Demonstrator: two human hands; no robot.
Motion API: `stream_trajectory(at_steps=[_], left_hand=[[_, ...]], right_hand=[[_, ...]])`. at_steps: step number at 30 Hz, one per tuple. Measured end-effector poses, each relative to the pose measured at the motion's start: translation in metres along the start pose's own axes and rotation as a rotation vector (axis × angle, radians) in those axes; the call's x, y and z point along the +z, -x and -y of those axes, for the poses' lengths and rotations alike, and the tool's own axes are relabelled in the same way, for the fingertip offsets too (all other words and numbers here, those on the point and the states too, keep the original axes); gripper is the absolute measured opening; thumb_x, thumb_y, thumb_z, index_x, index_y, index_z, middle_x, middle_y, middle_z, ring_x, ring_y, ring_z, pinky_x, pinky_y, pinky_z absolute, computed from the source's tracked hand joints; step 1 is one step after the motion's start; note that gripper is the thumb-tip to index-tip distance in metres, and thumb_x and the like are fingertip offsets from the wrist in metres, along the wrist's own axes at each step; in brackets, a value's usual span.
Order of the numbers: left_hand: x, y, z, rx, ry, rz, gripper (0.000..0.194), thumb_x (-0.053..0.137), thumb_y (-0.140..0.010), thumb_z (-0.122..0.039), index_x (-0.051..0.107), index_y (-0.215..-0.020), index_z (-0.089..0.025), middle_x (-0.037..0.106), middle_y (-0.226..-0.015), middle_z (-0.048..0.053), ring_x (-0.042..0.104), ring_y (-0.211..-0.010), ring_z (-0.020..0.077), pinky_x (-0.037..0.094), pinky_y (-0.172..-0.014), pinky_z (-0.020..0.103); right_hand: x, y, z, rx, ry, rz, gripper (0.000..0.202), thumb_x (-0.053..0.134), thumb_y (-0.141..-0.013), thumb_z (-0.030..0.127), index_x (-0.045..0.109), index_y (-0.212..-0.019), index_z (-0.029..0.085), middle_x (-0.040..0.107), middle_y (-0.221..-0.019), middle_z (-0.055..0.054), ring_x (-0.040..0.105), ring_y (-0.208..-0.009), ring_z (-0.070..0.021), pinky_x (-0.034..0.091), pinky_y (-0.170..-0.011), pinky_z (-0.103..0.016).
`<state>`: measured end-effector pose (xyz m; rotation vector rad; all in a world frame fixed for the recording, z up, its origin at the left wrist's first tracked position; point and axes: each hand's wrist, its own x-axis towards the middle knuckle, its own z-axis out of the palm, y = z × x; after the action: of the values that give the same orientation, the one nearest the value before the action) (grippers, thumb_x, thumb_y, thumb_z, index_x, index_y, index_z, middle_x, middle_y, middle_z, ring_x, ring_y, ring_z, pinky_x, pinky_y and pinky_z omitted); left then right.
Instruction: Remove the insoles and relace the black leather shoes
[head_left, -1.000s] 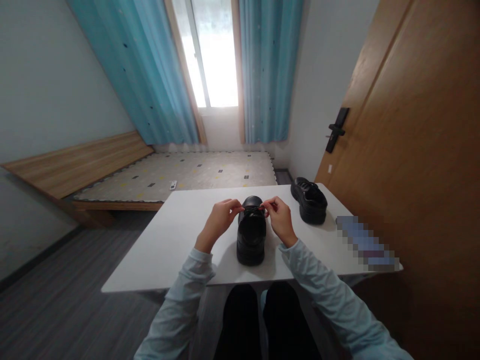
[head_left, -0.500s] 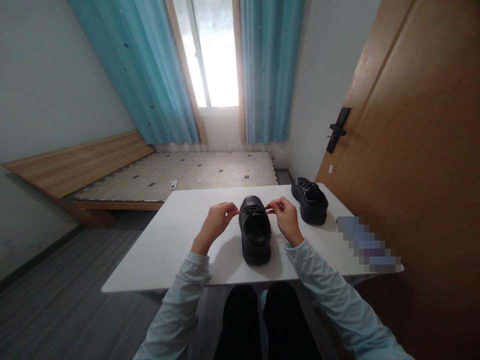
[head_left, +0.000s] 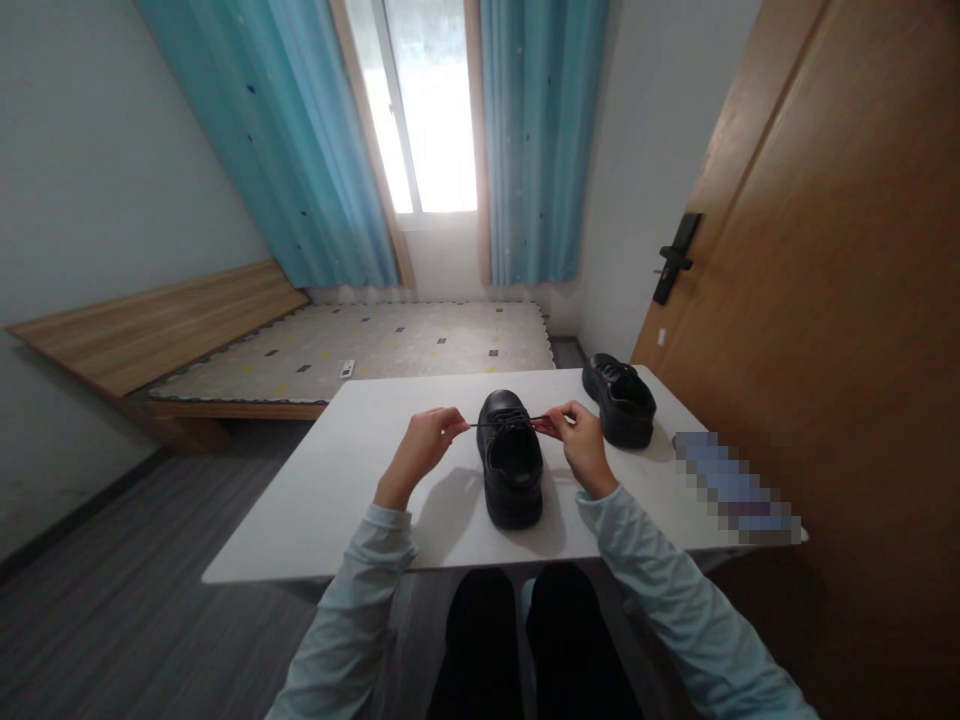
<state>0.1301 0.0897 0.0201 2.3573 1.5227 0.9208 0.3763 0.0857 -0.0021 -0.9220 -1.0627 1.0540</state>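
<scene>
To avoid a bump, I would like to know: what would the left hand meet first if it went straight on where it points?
Probably the left side of the nearer shoe, where the lace pinched by the left hand leads; depth is unclear.

To the left of the left hand (head_left: 427, 440), the table (head_left: 300, 500) gives a wide way through to its far edge. Between the hands, the near shoe (head_left: 513, 492) blocks the middle, with lace (head_left: 477, 426) stretched across the gap on both sides. Past the right hand (head_left: 581, 440), the other shoe (head_left: 628, 408) obstructs the far right; a pixelated item (head_left: 731, 485) takes up the right edge, leaving a strip beside the right sleeve (head_left: 660, 570).
</scene>
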Motion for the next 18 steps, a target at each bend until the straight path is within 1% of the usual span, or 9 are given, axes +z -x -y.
stream_trajectory(at_steps=[8, 14, 18], left_hand=[[-0.0032, 0.0013, 0.002, -0.03, -0.042, 0.047, 0.024, 0.055, -0.086, -0.036, 0.065, -0.074, -0.018, 0.067, -0.069, 0.002, 0.061, -0.063, 0.0137, 0.041, -0.062, 0.023], [-0.0039, 0.002, 0.0031, -0.033, -0.036, 0.055, 0.025, 0.054, -0.086, -0.037, 0.065, -0.074, -0.018, 0.066, -0.063, 0.001, 0.061, -0.06, 0.0139, 0.04, -0.059, 0.023], [-0.0053, 0.0021, -0.0002, -0.035, -0.044, 0.064, 0.023, 0.055, -0.086, -0.035, 0.065, -0.073, -0.018, 0.066, -0.064, 0.002, 0.06, -0.06, 0.0141, 0.041, -0.059, 0.023]], right_hand=[[-0.0051, 0.0028, -0.0031, 0.094, -0.151, 0.007, 0.044, 0.078, -0.062, 0.051, 0.049, -0.069, 0.018, 0.071, -0.068, -0.004, 0.072, -0.071, -0.021, 0.061, -0.074, -0.036], [-0.0064, 0.0036, -0.0036, 0.134, -0.198, 0.04, 0.041, 0.078, -0.064, 0.047, 0.05, -0.067, 0.018, 0.07, -0.07, -0.004, 0.072, -0.075, -0.0212, 0.058, -0.083, -0.042], [-0.0062, 0.0047, -0.0027, 0.134, -0.193, 0.05, 0.039, 0.077, -0.066, 0.046, 0.049, -0.066, 0.018, 0.07, -0.072, -0.004, 0.072, -0.075, -0.0203, 0.057, -0.084, -0.042]])
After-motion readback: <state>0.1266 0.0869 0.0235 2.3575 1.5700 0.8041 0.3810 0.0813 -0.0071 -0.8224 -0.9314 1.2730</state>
